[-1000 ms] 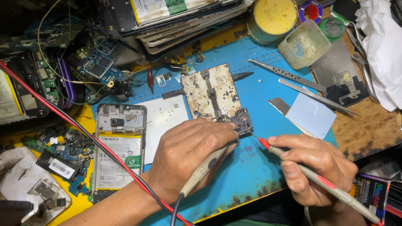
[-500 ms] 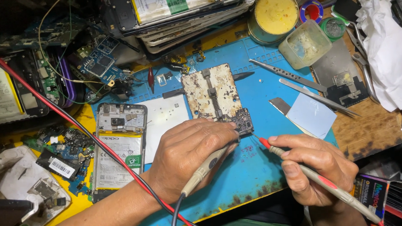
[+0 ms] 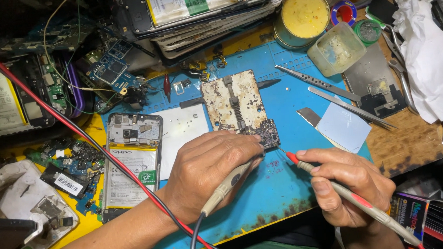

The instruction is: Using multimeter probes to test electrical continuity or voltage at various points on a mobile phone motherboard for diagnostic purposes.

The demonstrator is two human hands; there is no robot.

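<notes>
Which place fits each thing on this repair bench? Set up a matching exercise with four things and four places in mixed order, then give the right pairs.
Things
1. red-tipped probe
2. grey probe
3. opened phone
4. round tin of yellow paste

Places
A. at the far edge of the blue mat
B. in the right hand
C. left of the left hand
D. under the left hand's fingers

Pairs: 1-B, 2-D, 3-C, 4-A
</notes>
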